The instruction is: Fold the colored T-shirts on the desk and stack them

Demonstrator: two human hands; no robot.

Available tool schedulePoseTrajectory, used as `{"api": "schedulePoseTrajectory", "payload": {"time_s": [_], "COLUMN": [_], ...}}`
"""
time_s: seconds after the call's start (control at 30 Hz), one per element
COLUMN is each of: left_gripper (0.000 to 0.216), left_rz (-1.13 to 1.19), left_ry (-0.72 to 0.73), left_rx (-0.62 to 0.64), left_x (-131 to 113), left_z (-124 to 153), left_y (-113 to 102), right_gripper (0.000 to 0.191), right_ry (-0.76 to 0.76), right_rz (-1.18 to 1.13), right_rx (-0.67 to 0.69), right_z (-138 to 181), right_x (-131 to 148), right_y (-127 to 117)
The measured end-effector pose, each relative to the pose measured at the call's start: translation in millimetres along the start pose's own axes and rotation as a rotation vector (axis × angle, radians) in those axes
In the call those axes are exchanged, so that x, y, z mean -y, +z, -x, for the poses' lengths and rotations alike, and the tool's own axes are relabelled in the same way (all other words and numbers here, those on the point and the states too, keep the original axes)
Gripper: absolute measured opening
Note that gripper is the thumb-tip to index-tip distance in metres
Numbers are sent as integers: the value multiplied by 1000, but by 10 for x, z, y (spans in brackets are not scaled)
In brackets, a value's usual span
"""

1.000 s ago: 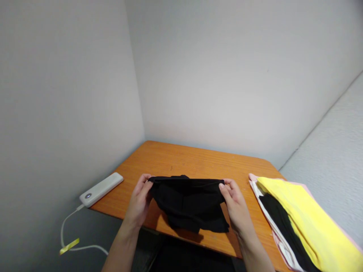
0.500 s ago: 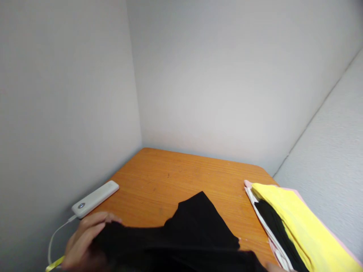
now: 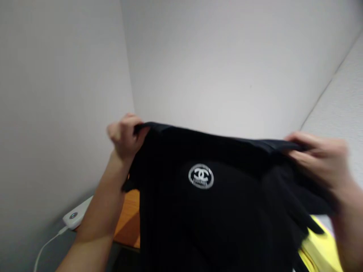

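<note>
A black garment [image 3: 227, 211] with a round white logo on its front hangs spread out in the air in front of me. My left hand [image 3: 124, 136] is closed on its upper left edge. My right hand [image 3: 323, 158], blurred by motion, is closed on its upper right edge. The cloth hides most of the orange wooden table [image 3: 129, 223] below.
A white power bank [image 3: 78, 215] with a white cable lies at the table's left edge by the wall. A bit of yellow cloth [image 3: 320, 253] shows at the lower right. Grey walls meet in a corner behind.
Both hands have lifted the black garment off the table and pulled it wide apart, so it now hangs unfolded with its logo showing.
</note>
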State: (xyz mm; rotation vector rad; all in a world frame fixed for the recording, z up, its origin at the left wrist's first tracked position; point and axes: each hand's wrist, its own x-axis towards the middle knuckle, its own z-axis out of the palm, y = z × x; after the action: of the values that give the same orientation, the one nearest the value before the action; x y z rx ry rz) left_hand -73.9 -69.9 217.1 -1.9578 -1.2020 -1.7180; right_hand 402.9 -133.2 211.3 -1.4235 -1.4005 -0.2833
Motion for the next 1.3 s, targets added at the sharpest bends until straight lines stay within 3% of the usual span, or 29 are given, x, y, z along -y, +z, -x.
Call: {"api": "schedulePoseTrajectory", "payload": {"time_s": [0.03,0.13,0.23,0.33,0.47,0.77,0.9,1.03,1.3], "left_gripper": [47,57,68,64,62,67,71,72,68], "left_rz": [-116,-310,-444,-481,-471,-416,-392,-371,-347], "left_ry": [44,166,200,190,127,-13,-53,-91,-87], "left_rx": [89,377,531,701,900,1054,1112,1164,1138], "left_x": [61,224,359,489,679,812,799,778,597], "left_z": [-153,-315,37,625,1169,1411,1622,1861,2147], "left_y": [223,914,1379,1553,1601,1784,1821,1776,1529], "right_gripper": [69,71,74,79,91,91,89,89,84], "right_ry": [-117,-274,-262,-216,-175,-100,-82,-48,-58], "right_rz": [128,415,508,543,550,535,501,445,445], "right_rx": [139,299,451,591,799,949,1032,1114,990], "right_z": [-156,-448,-356,-4,408,631,940,1371,1813], "right_x": [16,-3,-187,-438,-666,-743,-737,-764,-708], "right_y": [154,817,1468,1873,2153,2415,2416,2331,1960]}}
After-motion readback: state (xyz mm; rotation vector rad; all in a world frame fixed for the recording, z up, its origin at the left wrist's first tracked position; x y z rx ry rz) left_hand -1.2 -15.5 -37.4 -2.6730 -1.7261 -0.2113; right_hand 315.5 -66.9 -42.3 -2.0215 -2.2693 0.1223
